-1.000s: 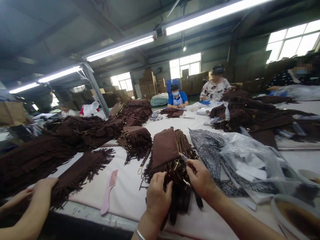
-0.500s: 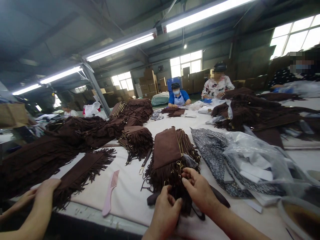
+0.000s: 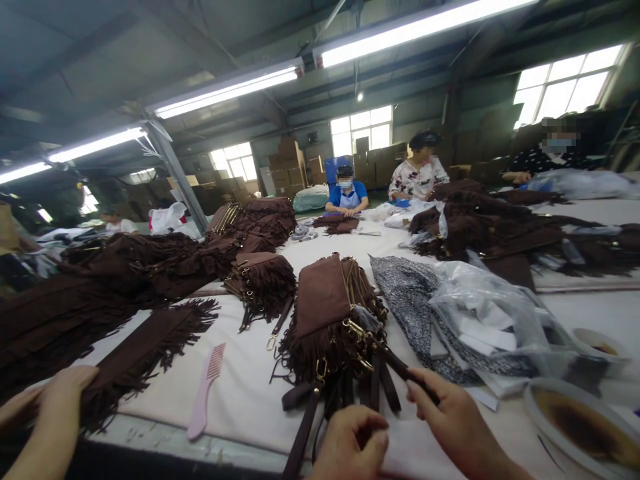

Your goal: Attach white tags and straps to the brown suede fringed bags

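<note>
A stack of brown fringed bags lies on the pale table in front of me, with brass clasps and brown straps at its near end. My right hand is closed on a dark brown strap that runs from the clasps. Nearer the table's front edge, my left hand has its fingers curled; whether anything is between them is hidden. Beside it hangs another brown strap, clipped to a gold hook. A smaller fringed bag lies behind and left of the stack.
A pink comb lies left of the bags. Another person's hands touch a fringed strip. To the right are grey woven cloth, a clear plastic bag and a bowl of brown liquid. People sit across the table.
Both my hands have moved away from the clasps toward me, the right one also rightward, drawing a strap out. The straps and hooks are now more exposed. The view has shifted slightly right.
</note>
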`<state>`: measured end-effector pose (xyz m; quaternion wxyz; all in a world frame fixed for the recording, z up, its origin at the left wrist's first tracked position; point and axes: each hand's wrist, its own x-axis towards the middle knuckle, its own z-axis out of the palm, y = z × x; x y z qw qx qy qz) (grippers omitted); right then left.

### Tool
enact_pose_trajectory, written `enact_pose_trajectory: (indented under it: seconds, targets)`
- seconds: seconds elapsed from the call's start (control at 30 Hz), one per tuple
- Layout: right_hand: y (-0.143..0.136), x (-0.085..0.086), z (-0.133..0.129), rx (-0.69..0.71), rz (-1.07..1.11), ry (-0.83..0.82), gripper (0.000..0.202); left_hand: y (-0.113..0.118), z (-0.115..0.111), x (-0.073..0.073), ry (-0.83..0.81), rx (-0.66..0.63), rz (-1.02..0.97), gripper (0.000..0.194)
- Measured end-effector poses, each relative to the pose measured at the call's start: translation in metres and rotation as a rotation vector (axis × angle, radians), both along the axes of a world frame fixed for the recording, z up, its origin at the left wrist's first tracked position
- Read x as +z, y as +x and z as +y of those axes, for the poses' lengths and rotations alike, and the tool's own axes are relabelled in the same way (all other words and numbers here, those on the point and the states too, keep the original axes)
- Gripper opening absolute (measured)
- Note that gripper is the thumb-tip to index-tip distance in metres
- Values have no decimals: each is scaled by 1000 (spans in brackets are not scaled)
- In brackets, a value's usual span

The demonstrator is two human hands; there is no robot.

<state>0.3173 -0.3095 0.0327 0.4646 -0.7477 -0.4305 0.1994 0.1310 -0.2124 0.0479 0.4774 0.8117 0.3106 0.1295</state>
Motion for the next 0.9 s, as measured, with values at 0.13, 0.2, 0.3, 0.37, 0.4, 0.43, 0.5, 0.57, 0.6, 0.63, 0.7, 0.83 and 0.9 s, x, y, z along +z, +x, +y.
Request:
enact_pose_trajectory:
  seconds: [0.13,0.2,0.3,0.37,0.4,0.43,0.5,0.57,0.6,0.63,0.7,0.83,0.9]
  targets:
    - [23,8,-9,-178,-131,150,30,13,23,24,375,122,-273,35]
    - [23,12,-8,-162,-15,144,31,22,34,35,495,100,-319,39]
    - [14,15,-6,-49,424,101,37,33,35,37,397,117,-275,27]
    - [5,14,-7,45,707,112,41,38,25,27,53,152,-264,32]
    - [-1,12,-9,88,804,115,42,40,19,20,-167,157,-280,38]
    - [-7,10,-10,128,873,100,43,42,12,13,-385,152,-309,44]
    - [-18,3,-13,224,932,12,45,44,-1,1,-725,163,-382,52]
    - [-27,-4,-16,341,827,-84,45,44,-8,-8,-888,212,-400,54]
    - [-30,-7,-17,397,720,-118,43,44,-9,-11,-920,251,-379,55]
    - [-31,-10,-19,452,588,-140,40,44,-9,-14,-928,293,-349,55]
    - [-27,-14,-24,505,284,-148,32,43,-6,-19,-896,371,-292,57]
    - [5,-18,-45,250,-394,-110,24,42,2,-24,-842,405,-228,60]
    - [33,-16,-63,1,-628,-150,30,41,3,-24,-838,400,-213,60]
